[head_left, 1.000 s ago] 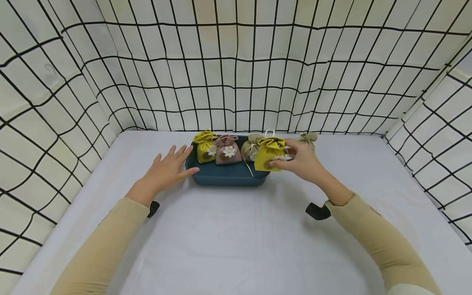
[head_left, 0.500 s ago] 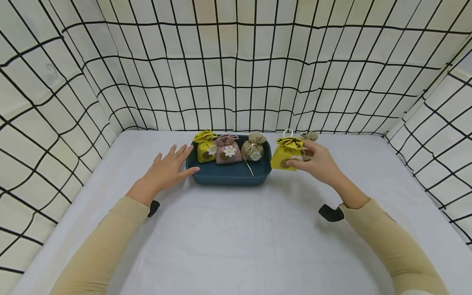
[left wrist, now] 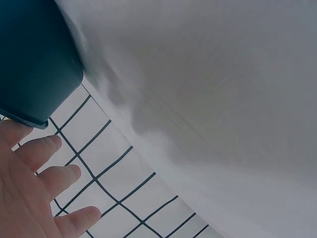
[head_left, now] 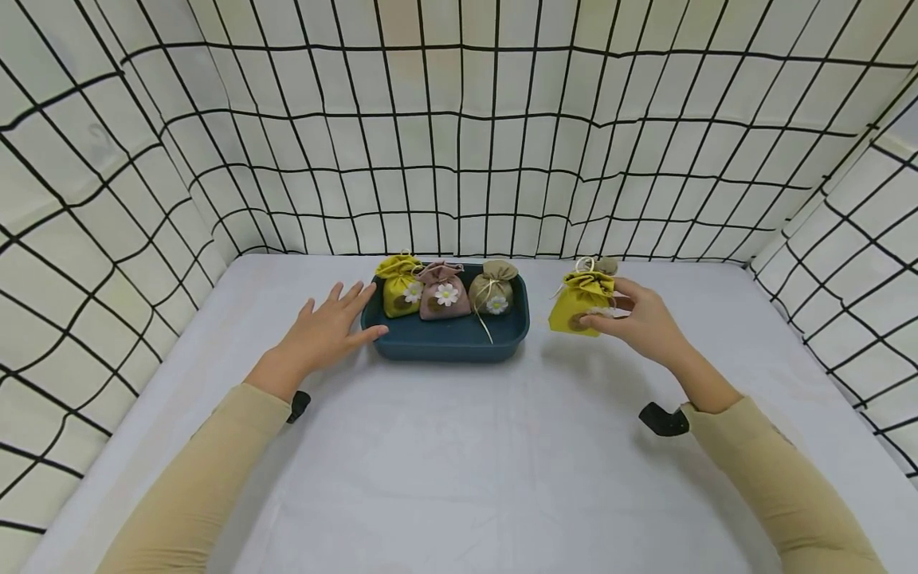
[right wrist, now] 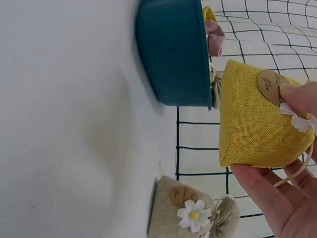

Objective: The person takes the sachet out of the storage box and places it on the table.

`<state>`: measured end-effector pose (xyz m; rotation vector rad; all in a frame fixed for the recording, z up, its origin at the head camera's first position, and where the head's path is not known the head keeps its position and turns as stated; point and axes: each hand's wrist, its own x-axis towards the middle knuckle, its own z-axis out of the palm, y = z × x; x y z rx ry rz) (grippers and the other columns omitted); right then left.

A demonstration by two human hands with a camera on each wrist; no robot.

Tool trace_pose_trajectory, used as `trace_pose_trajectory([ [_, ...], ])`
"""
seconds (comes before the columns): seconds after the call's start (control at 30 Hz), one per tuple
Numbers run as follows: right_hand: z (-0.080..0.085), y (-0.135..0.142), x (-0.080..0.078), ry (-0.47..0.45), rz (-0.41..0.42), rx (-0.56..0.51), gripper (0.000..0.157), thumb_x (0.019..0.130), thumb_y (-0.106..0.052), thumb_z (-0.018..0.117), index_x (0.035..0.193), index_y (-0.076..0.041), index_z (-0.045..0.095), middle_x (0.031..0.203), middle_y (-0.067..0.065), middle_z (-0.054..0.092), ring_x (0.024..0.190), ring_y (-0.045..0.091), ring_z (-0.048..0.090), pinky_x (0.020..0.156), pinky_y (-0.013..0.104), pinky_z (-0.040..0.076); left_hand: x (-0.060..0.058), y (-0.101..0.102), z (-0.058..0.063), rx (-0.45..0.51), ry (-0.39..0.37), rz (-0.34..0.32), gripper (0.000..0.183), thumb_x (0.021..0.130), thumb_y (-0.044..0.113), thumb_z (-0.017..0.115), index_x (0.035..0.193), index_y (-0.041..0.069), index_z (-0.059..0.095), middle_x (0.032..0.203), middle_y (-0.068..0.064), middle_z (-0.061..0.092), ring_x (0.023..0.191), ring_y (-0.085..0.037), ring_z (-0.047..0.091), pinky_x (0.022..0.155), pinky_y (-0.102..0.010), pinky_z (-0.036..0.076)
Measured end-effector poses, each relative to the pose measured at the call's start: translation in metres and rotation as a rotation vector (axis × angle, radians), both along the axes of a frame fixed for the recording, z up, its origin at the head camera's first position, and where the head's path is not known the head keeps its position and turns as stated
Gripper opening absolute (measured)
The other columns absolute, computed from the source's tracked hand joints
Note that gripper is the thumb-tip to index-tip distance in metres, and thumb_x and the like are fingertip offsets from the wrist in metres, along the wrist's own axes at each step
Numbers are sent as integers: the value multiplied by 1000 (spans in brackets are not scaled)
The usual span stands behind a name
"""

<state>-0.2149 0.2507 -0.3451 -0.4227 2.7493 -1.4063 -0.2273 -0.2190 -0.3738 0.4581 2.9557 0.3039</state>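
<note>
My right hand (head_left: 649, 323) holds a yellow drawstring pouch (head_left: 579, 307) by its side, thumb on its round brown tag, raised above the table to the right of the teal tray (head_left: 445, 351). In the right wrist view the yellow pouch (right wrist: 267, 119) hangs over the white cloth, a white flower by my thumb. My left hand (head_left: 320, 331) has its fingers spread, touching the tray's left rim. Inside the tray stand a yellow pouch (head_left: 396, 295), a pink pouch (head_left: 441, 301) and a beige pouch (head_left: 492, 285), each with a white flower.
Behind the held pouch, another beige pouch (right wrist: 178, 210) with a daisy stands on the table, mostly hidden in the head view. A white cloth (head_left: 430, 462) covers the table. Walls with a black grid (head_left: 459, 143) enclose the back and sides.
My right hand has carried the yellow pouch rightward, from over the tray's right end to beyond it, uncovering the beige pouch in the tray. The left hand stays in place.
</note>
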Motion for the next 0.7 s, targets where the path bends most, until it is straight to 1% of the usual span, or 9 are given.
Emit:
trace_pose_trajectory([
  [0.07,-2,3,0,-2,3,-9,66,92,-16,80,146,5,49,142,23,53,131,44,55,83,15,52,0,0,0,-1,-1,1,90,102,66,45,167,13,11,169,-20,13,154,-47,4,115,-75,5],
  [0.13,-5,6,-1,-5,4,-7,67,92,-17,79,147,5,49,142,23,54,131,44,55,83,15,52,0,1,0,0,-4,3,89,103,64,47,167,13,11,169,-20,14,154,-47,4,115,-75,5],
  [0.3,-9,19,-2,-8,-18,30,68,93,-21,79,148,4,48,144,22,52,133,45,53,87,23,53,0,1,0,9,-9,5,88,103,60,49,167,13,12,169,-20,14,154,-47,4,115,-75,5],
  [0.37,-9,25,-2,-6,-31,40,68,93,-22,79,148,3,48,145,23,51,133,45,52,88,23,53,0,2,0,11,-9,3,88,103,60,49,167,13,12,169,-20,13,154,-47,3,115,-75,5],
  [0.5,-11,36,-4,-9,-46,46,69,94,-24,78,149,4,46,145,25,50,133,47,51,84,15,51,0,2,0,11,-8,3,88,103,61,49,167,14,11,169,-20,13,154,-46,3,115,-75,4],
  [0.53,-11,38,-4,-10,-49,47,69,94,-24,78,149,4,46,145,26,50,133,47,51,86,18,52,0,2,0,11,-8,4,88,104,61,49,167,13,11,169,-20,13,154,-46,3,115,-75,4],
  [0.6,-13,43,-5,-7,-54,48,68,95,-24,77,149,5,46,145,27,50,134,48,50,85,15,51,0,1,0,12,-8,5,88,103,62,48,167,13,11,169,-20,13,154,-46,3,115,-75,4],
  [0.63,-13,45,-6,-6,-59,51,68,95,-24,77,149,5,46,145,27,50,134,49,50,86,15,51,0,1,0,11,-9,6,89,103,62,48,167,13,11,169,-20,13,154,-46,3,115,-75,4],
  [0.7,-14,49,-7,-5,-70,62,67,95,-25,77,148,4,47,146,26,50,134,49,49,89,19,52,1,1,0,11,-10,7,89,103,62,48,167,13,11,169,-20,13,154,-47,3,115,-75,4],
])
